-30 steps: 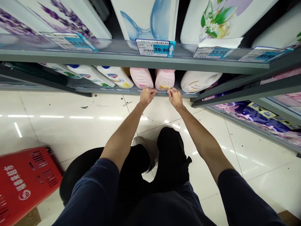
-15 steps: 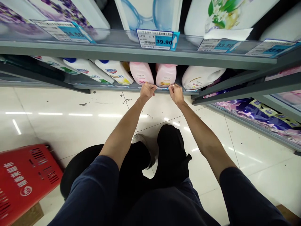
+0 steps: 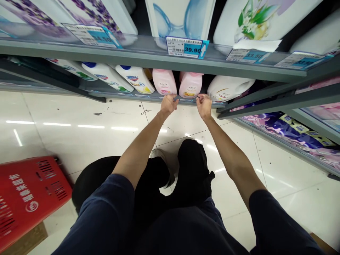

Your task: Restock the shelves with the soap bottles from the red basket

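In the head view, your left hand [image 3: 168,105] and your right hand [image 3: 204,107] are both raised to the front lip of the lower shelf [image 3: 127,96], just apart. Each grip is clenched, with fingers curled over that lip near its thin label strip [image 3: 186,100]. You cannot tell from this view whether they pinch the strip itself. A ring shows on your right hand.

Just above the hands, on the lower shelf, stand six bottles, counted left to right. First comes a white bottle with green print [image 3: 70,67], then two white bottles with blue caps [image 3: 106,78] [image 3: 135,79], two pink bottles [image 3: 164,81] [image 3: 190,85], and a large white jug [image 3: 231,88]. The pink pair sit directly behind the hands.

On the upper shelf's rail [image 3: 148,56], a blue-and-white price tag [image 3: 186,47] reads 39.90 beside an arrow pointing up, and another tag [image 3: 247,55] seems to read 33.50. Other tags are too blurred to read. Above them are large white packs printed with lavender, a water drop and white flowers.

Glossy white floor tile [image 3: 79,141] runs below the shelf to your dark trouser knees [image 3: 192,170]. A red shopping basket [image 3: 32,198] with Chinese lettering sits at the lower left.
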A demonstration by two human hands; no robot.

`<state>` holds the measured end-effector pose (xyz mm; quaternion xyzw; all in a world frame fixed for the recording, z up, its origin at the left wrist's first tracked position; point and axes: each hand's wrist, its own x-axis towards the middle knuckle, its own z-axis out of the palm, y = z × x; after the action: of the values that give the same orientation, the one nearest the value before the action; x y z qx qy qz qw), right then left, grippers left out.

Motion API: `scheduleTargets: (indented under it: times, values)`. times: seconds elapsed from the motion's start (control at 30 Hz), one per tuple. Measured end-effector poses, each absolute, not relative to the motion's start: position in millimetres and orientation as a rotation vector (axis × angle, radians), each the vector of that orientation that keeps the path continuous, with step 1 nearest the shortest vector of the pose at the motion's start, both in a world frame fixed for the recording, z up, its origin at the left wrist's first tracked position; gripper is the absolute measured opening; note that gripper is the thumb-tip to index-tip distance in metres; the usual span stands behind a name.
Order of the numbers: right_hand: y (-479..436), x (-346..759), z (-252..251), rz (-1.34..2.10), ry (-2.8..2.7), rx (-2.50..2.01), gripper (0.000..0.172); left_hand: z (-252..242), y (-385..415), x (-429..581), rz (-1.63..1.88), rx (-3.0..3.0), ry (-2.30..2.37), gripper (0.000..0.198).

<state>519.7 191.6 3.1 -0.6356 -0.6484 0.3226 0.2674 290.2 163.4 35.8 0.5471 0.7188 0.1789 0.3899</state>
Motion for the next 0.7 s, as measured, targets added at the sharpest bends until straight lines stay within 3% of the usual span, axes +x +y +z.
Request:
scheduleTargets:
  times: [0.1, 0.23, 0.37, 0.43, 0.57, 0.7]
  values:
    - [179, 515, 31, 0.85, -1.61, -1.847, 0.037, 65, 152, 297, 0.266, 1.349, 1.801, 0.035]
    - [108, 517, 79, 1.029, -1.639, -1.924, 0.04, 124, 127, 297, -0.071, 1.272, 1.646, 0.018]
    - [-14, 534, 101, 1.301, -1.775, -1.939, 0.031, 198, 82, 260, -0.295, 1.198, 1.51, 0.034]
    - [-63, 540, 98, 1.381, -1.859, -1.952, 0.023, 234, 41, 226, -0.285, 1.171, 1.454, 0.043]
    - [-89, 533, 87, 1.451, -2.022, -1.958, 0.034, 274, -80, 145, -0.055, 1.134, 1.476, 0.067]
    - [-53, 503, 81, 1.729, -2.153, -1.98, 0.041, 279, -200, 73, 0.053, 1.001, 1.865, 0.039]
